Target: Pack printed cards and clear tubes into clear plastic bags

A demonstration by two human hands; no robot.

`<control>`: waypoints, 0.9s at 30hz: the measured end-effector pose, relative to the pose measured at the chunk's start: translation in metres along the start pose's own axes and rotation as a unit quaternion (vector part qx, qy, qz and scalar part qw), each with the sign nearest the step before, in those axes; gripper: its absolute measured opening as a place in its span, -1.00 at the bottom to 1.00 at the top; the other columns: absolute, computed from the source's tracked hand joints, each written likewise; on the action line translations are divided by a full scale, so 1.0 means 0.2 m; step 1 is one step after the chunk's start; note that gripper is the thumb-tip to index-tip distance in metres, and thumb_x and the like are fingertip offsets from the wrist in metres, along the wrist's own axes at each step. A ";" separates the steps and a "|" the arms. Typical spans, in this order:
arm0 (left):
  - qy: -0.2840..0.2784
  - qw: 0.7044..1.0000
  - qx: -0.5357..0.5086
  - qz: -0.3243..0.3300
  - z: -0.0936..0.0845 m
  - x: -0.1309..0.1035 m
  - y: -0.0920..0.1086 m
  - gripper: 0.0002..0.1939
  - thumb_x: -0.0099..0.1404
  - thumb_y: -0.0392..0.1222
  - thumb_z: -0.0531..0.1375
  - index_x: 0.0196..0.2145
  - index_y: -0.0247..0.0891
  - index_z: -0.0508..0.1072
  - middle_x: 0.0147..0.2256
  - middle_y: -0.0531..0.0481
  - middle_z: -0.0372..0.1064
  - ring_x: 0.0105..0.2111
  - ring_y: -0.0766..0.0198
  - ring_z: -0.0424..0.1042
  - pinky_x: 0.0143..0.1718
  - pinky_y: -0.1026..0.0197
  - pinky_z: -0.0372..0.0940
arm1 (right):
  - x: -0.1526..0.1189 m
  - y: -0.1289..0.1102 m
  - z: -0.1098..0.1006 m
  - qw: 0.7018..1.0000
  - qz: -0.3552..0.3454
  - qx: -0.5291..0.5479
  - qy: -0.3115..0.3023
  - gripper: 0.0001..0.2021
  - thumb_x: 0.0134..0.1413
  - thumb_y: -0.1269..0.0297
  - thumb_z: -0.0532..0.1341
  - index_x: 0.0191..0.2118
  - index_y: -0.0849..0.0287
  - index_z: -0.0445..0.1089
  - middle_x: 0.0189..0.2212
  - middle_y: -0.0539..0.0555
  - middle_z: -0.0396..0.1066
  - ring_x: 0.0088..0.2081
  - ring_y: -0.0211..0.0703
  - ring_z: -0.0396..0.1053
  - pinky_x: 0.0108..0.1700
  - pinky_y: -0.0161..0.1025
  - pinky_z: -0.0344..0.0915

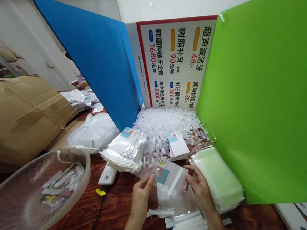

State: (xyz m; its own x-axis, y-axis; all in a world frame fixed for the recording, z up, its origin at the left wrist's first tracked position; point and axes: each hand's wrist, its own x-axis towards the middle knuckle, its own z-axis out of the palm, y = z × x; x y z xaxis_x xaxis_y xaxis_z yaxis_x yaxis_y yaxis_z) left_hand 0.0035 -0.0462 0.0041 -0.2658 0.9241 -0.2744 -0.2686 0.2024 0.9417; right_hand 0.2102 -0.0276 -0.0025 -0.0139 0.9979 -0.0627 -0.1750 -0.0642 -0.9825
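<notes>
My left hand [140, 197] and my right hand [198, 188] together hold a clear plastic sleeve with a printed card [167, 173] inside it, just above the wooden table [118, 205]. The left thumb presses the card's lower left corner and the right fingers pinch its right edge. Below the hands lies a loose heap of white strips [184, 223]. Behind the card stand a small stack of printed cards [178, 145] and a big pile of small clear tubes [166, 121].
A stack of filled sleeves [125, 150] lies left of the card and a stack of empty clear bags [219, 178] right. A clear round bowl [36, 190] holds several packed items at lower left. Blue [99, 60] and green [265, 96] dividers flank a price sign [174, 59]. A cardboard box [16, 117] stands left.
</notes>
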 end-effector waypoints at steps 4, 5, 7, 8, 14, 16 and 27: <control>0.011 0.995 0.103 0.014 0.05 -0.03 -0.04 -0.52 0.01 0.23 0.39 -0.57 -0.32 0.57 -0.54 -0.08 0.51 -0.44 0.12 0.48 -0.32 0.19 0.37 | 0.01 0.02 0.14 0.999 -0.017 0.043 -0.002 -0.65 0.14 0.02 0.27 -0.06 0.10 0.30 -0.43 -0.03 0.43 -0.47 -0.18 0.42 -0.30 -0.22 0.38; 0.015 0.993 0.118 0.019 0.05 -0.03 -0.04 -0.49 0.01 0.26 0.38 -0.61 -0.31 0.53 -0.59 -0.06 0.47 -0.48 0.15 0.45 -0.37 0.20 0.35 | 0.01 0.02 0.17 0.998 -0.019 0.053 -0.010 -0.66 0.15 0.05 0.27 -0.04 0.09 0.28 -0.40 -0.02 0.43 -0.45 -0.18 0.42 -0.27 -0.21 0.38; 0.010 0.989 0.139 0.040 0.03 -0.01 0.00 -0.48 0.02 0.29 0.35 -0.56 -0.30 0.53 -0.57 -0.06 0.47 -0.49 0.15 0.44 -0.39 0.20 0.33 | 0.00 0.01 0.21 0.996 -0.020 0.081 -0.031 -0.61 0.16 0.11 0.27 0.06 0.06 0.25 -0.28 0.02 0.44 -0.43 -0.20 0.42 -0.26 -0.20 0.39; 0.005 0.987 0.151 0.058 0.00 0.00 0.04 -0.48 0.05 0.29 0.34 -0.50 -0.30 0.55 -0.53 -0.07 0.50 -0.47 0.14 0.45 -0.38 0.20 0.34 | 0.00 0.00 0.22 0.994 -0.023 0.097 -0.040 -0.57 0.15 0.14 0.27 0.11 0.03 0.23 -0.19 0.05 0.42 -0.41 -0.21 0.42 -0.28 -0.21 0.40; 0.077 0.921 0.297 0.239 -0.26 0.24 0.49 -0.50 0.12 0.18 0.31 -0.10 -0.20 0.53 -0.38 -0.03 0.54 -0.36 0.12 0.49 -0.35 0.22 0.33 | 0.05 -0.01 0.15 0.994 -0.067 0.076 -0.051 -0.60 0.20 0.16 0.24 0.13 0.03 0.29 -0.16 0.07 0.34 -0.42 -0.25 0.35 -0.33 -0.22 0.37; 0.109 0.874 0.385 0.274 -0.33 0.37 0.62 -0.54 0.17 0.15 0.26 -0.07 -0.17 0.53 -0.43 0.01 0.52 -0.39 0.12 0.48 -0.34 0.20 0.32 | 0.08 -0.04 0.12 0.996 -0.075 0.032 -0.044 -0.65 0.22 0.14 0.23 0.09 0.06 0.34 -0.21 0.05 0.36 -0.40 -0.24 0.35 -0.31 -0.24 0.37; 0.139 0.774 0.443 0.430 -0.30 0.47 0.58 -0.71 0.29 0.07 0.16 -0.28 -0.17 0.56 -0.24 -0.15 0.56 -0.19 -0.02 0.49 -0.06 0.04 0.30 | 0.02 -0.04 0.02 0.999 -0.025 -0.006 -0.038 -0.56 0.18 -0.14 0.23 -0.08 0.15 0.48 -0.59 -0.09 0.31 -0.66 -0.37 0.04 -0.61 -0.39 -0.01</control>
State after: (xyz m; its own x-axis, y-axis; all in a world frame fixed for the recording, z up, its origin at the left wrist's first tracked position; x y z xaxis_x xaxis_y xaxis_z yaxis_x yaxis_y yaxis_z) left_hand -0.1081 0.0457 0.0762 -0.2150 0.7606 0.6126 0.8267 -0.1922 0.5288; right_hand 0.2067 -0.0223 0.0059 -0.0799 0.9968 0.0000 -0.1651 -0.0133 -0.9862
